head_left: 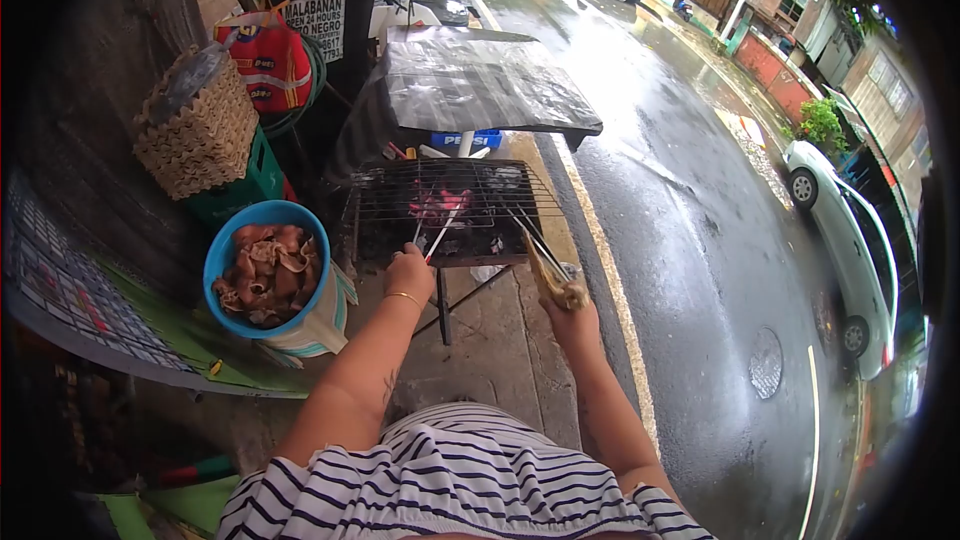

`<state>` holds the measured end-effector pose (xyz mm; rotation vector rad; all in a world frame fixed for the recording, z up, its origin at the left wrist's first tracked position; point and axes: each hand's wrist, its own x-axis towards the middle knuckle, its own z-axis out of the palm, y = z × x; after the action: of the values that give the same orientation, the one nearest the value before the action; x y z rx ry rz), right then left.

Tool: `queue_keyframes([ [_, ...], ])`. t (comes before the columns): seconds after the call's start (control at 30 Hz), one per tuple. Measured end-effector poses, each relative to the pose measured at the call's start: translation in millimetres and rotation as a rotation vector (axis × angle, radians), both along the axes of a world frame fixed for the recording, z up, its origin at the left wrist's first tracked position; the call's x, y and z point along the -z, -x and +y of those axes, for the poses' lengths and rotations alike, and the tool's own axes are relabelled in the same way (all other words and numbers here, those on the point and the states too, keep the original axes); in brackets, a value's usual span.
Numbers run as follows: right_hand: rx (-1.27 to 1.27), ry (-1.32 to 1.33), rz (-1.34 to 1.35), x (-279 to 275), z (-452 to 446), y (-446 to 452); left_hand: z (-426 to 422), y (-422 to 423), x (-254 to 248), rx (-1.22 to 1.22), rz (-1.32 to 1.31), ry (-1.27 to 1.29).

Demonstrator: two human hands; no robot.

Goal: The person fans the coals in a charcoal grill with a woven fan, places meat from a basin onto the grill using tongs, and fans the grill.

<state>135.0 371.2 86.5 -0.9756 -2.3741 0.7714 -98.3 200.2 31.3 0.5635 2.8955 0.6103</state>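
Note:
My left hand [409,277] is closed around metal tongs [447,230], whose two arms spread toward the grill. A bit of red shows on one tong arm near the fingers. My right hand [570,312] grips a tan, woody-looking handle [548,273] with a rounded end; thin metal rods reach from it over the grate, and its exact kind is unclear. Both tools meet the wire grate [380,202] of a charcoal grill [470,258]. Pinkish-red pieces [438,203], apparently glowing coals, show at the grate's middle among dark and grey lumps.
Left of the grill, a blue basin [216,285] holds brown, folded, skin-like pieces. Behind it are a woven cardboard basket [196,125] and a red bag [275,60]. A covered table [480,80] stands beyond the grill. A wet road [690,240] with parked cars [850,230] runs along the right.

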Motion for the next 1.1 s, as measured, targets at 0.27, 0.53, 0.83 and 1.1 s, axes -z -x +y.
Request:
queue_keyframes([
  [0.27, -0.039, 0.107, 0.05, -7.5, 26.7, 39.9, 35.4, 17.4, 12.0, -0.06, 0.086, 0.083],
  [0.53, -0.032, 0.135, 0.143, -15.8, 28.3, 51.0, 38.5, 21.7, 7.3, 0.053, 0.033, 0.021],
  [0.83, -0.061, 0.112, 0.105, -39.4, 29.0, 63.5, 79.5, 28.1, -0.7, 0.103, -0.007, 0.015],
  [1.1, -0.051, 0.117, 0.102, -34.1, 31.7, 56.9, 70.1, 39.8, -15.4, 0.103, -0.032, 0.003],
])
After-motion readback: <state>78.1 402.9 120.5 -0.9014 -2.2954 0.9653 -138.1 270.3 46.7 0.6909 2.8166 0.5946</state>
